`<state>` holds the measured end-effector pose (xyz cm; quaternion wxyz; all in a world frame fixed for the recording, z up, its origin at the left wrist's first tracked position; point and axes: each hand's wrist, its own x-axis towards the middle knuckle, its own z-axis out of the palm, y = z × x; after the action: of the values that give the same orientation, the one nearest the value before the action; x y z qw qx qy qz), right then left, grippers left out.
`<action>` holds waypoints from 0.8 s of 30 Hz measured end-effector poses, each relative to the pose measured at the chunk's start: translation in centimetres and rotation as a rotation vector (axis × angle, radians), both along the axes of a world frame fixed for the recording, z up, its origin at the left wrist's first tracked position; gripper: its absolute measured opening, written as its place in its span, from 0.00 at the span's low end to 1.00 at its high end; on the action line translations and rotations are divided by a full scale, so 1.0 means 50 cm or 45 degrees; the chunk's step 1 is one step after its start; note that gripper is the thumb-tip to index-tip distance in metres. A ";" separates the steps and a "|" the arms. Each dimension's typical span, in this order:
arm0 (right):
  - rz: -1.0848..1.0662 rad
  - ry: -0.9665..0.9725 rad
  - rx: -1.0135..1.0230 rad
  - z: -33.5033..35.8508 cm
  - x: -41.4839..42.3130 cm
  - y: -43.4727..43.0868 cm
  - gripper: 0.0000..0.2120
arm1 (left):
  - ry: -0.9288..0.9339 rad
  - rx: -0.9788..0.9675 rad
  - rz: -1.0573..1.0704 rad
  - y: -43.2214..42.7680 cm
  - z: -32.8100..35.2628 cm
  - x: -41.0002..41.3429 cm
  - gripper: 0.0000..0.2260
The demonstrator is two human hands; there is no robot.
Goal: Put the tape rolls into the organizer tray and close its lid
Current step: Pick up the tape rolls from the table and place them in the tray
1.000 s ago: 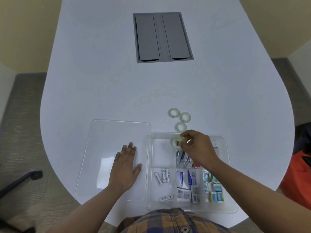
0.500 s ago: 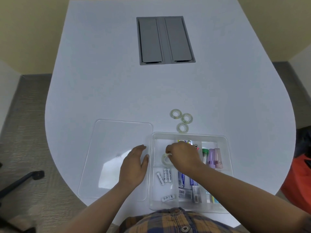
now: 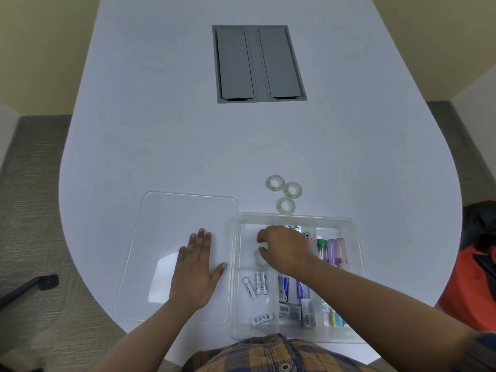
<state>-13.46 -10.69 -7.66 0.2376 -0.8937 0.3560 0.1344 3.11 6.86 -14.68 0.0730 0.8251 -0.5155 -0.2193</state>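
Note:
The clear organizer tray (image 3: 357,237) sits at the near table edge, split into compartments. My right hand (image 3: 284,248) reaches into its far-left compartment, with fingertips on a clear tape roll (image 3: 258,256) that rests on the compartment floor. Three more tape rolls (image 3: 275,182) (image 3: 293,189) (image 3: 286,205) lie on the table just beyond the tray's far wall. The clear lid (image 3: 166,210) lies flat to the left of the tray. My left hand (image 3: 196,272) rests flat on the lid, fingers spread.
Other compartments hold batteries (image 3: 256,283), small boxes (image 3: 290,296) and coloured tubes (image 3: 334,249). A grey cable hatch (image 3: 257,64) is set into the white table (image 3: 161,130) farther away. An orange bag (image 3: 472,285) stands on the floor at right, a chair base (image 3: 29,285) at left.
My right hand carried a tape roll from the tray's far rim down into the far-left compartment. My left hand shifted slightly on the lid.

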 end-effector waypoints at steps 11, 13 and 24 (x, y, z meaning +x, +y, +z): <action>-0.601 -0.028 -0.068 0.036 0.006 -0.184 0.06 | -0.025 0.105 -0.076 0.000 -0.021 0.005 0.37; -0.663 0.060 -0.049 0.026 0.001 -0.204 0.04 | -0.034 0.108 -0.079 0.000 -0.021 0.005 0.37; -0.880 0.228 0.075 -0.010 0.020 -0.219 0.12 | -0.011 0.051 -0.052 -0.001 -0.011 0.005 0.37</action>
<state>-12.46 -21.64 -8.16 0.2625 -0.6978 0.6528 0.1341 3.37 6.82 -15.22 0.0497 0.8167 -0.5280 -0.2275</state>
